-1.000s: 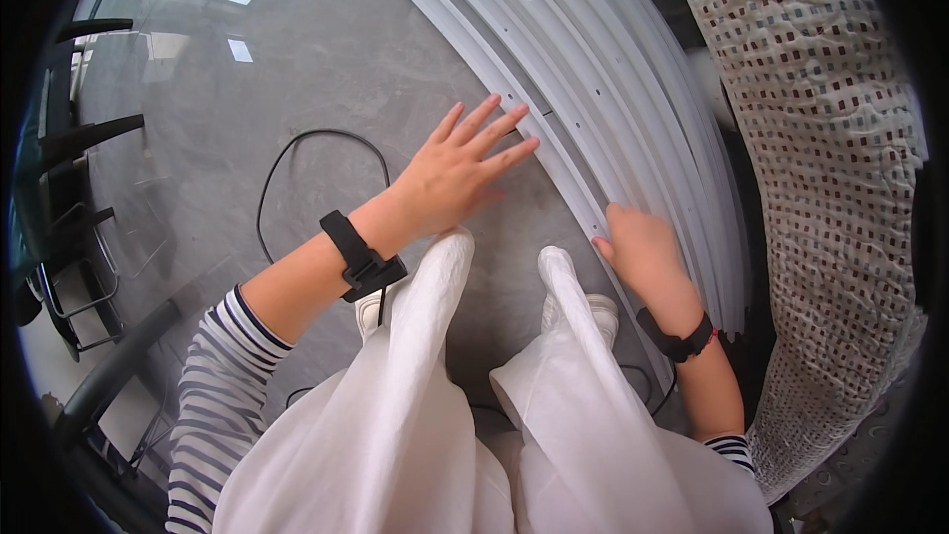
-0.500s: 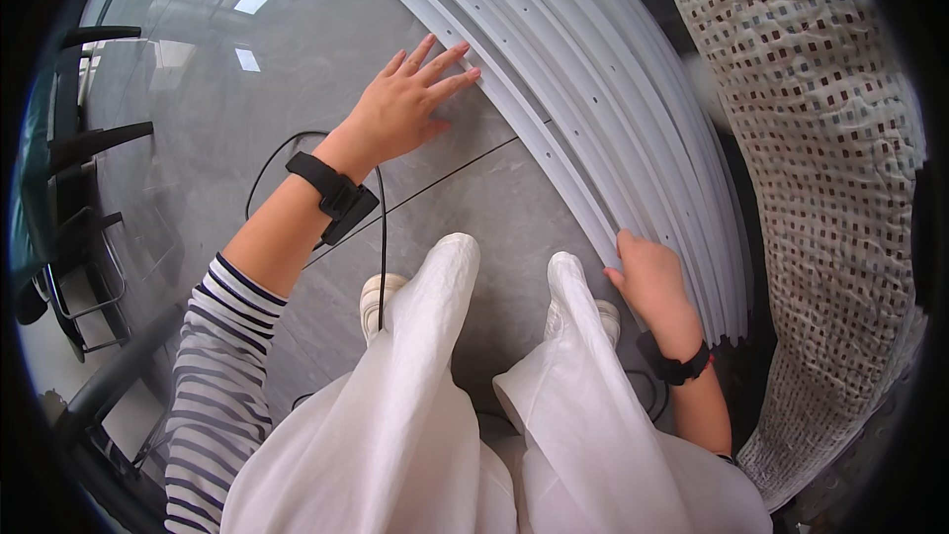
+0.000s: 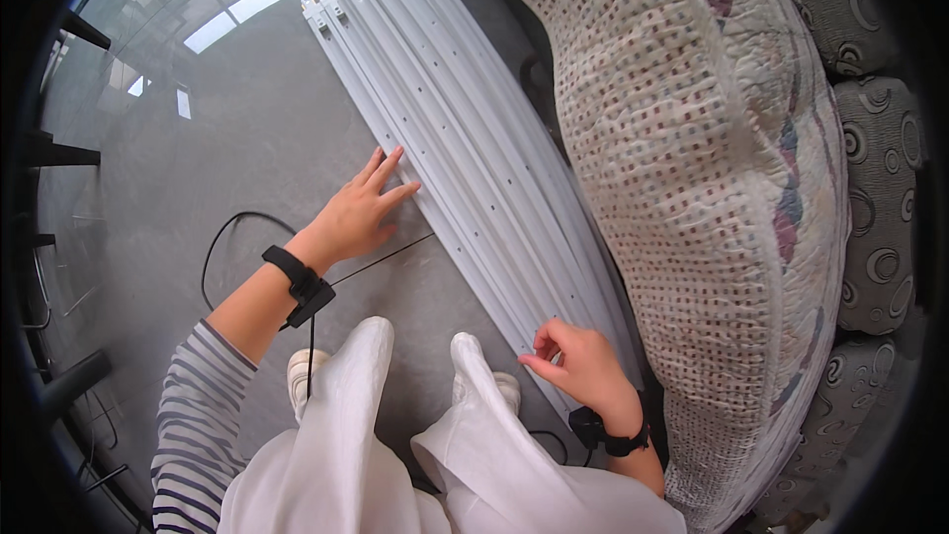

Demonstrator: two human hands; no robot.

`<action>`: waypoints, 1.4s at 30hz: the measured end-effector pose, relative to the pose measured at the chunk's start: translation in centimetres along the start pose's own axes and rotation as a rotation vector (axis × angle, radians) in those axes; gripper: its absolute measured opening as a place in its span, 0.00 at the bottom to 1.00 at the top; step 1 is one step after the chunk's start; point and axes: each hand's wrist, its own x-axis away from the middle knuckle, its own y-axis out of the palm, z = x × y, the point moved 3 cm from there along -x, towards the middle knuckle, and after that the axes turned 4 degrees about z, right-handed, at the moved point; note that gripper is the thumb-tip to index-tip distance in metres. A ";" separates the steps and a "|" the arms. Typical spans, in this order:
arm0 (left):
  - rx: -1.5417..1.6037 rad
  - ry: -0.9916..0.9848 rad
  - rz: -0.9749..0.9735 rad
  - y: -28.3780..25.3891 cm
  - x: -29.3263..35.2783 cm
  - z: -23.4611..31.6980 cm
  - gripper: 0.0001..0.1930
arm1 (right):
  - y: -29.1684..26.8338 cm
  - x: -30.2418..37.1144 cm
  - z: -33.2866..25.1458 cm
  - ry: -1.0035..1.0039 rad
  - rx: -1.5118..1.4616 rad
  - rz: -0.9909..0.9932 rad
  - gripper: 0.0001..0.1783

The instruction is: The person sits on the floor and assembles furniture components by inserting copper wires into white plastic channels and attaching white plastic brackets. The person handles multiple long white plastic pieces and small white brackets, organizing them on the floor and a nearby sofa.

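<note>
A bundle of long white rails (image 3: 465, 168) lies side by side on the grey floor, with small holes along their faces. My left hand (image 3: 358, 213) is open, its fingers spread and fingertips resting at the left edge of the outermost rail. Over the near end of the bundle is my right hand (image 3: 585, 368). Its fingers are loosely bent, a gap shows between thumb and forefinger, and nothing is visible in it. White end fittings with small clips (image 3: 321, 8) sit at the far end of the left rails.
Along the right side of the rails lies a quilted, patterned cover (image 3: 682, 218), with grey circle-patterned cushions (image 3: 875, 198) beyond it. A thin black cable (image 3: 237, 218) loops across the floor by my left wrist. Dark chair parts (image 3: 59, 153) stand at the left rim.
The view has shifted, bringing the rails' far ends and more of the cover into sight. My right hand has come off the rail edge it was touching; my left stays at the edge.
</note>
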 end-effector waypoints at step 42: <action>0.114 -0.217 0.691 -37.6 -48.2 4.3 0.60 | -46.6 -42.5 -4.7 -0.624 -1.036 0.516 0.45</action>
